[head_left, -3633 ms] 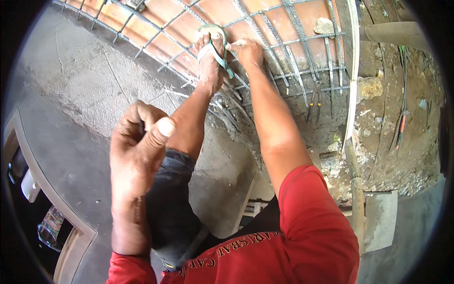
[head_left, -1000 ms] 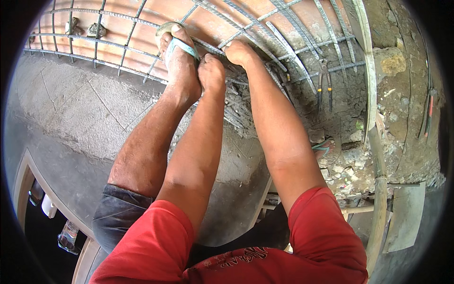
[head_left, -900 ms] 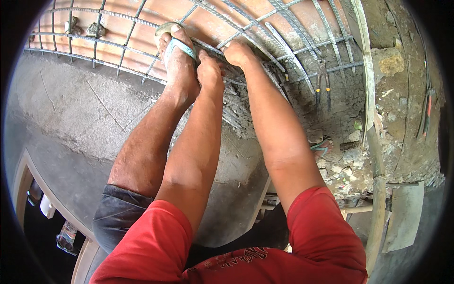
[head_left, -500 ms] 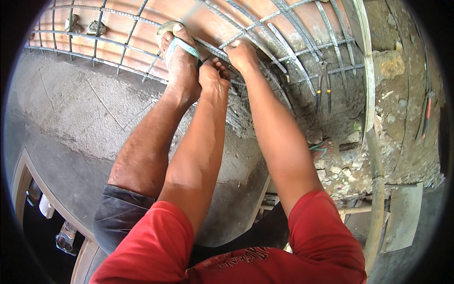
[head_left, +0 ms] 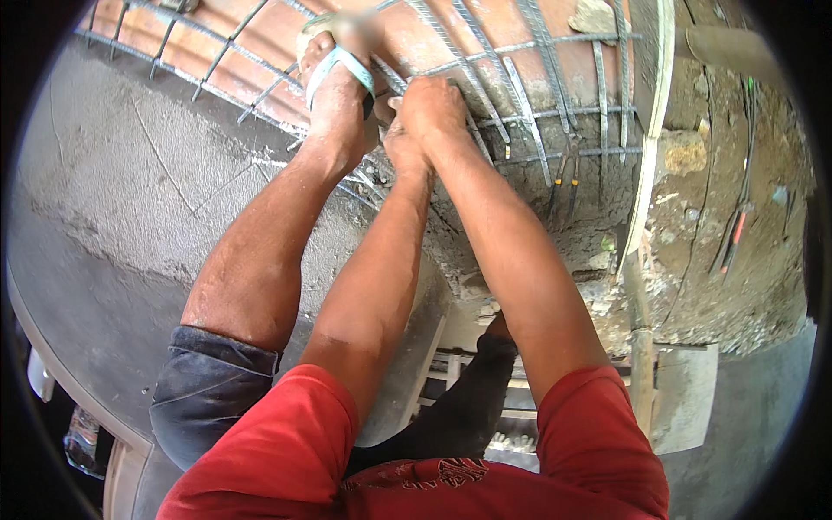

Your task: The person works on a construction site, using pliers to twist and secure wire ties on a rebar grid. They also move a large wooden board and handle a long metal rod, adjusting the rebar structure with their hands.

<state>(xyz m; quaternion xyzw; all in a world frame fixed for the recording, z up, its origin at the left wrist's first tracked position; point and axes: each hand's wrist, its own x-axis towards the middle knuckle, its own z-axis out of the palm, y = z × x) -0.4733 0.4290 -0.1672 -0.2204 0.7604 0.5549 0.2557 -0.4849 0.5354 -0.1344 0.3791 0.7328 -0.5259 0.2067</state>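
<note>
Both my hands meet at the lower edge of a steel rebar grid (head_left: 511, 87), just right of my sandalled left foot (head_left: 338, 104). My right hand (head_left: 431, 106) is closed and lies partly over my left hand (head_left: 404, 149). Curled fingers show on the left hand too. Whatever they grip at the bar is hidden by the knuckles. A pair of pincers (head_left: 568, 178) with black and yellow handles hangs or leans at the lower bars, right of my hands.
Rough grey concrete (head_left: 130, 173) slopes away on the left. A pale upright wooden strip (head_left: 652, 139) bounds the grid on the right. Past it are rubble, a stone (head_left: 686, 156) and a red-handled tool (head_left: 735, 232). Wooden slats (head_left: 520, 386) show below my right arm.
My right hand has come together with my left and now overlaps it; before, they were apart on the bars. The whole view has shifted somewhat.
</note>
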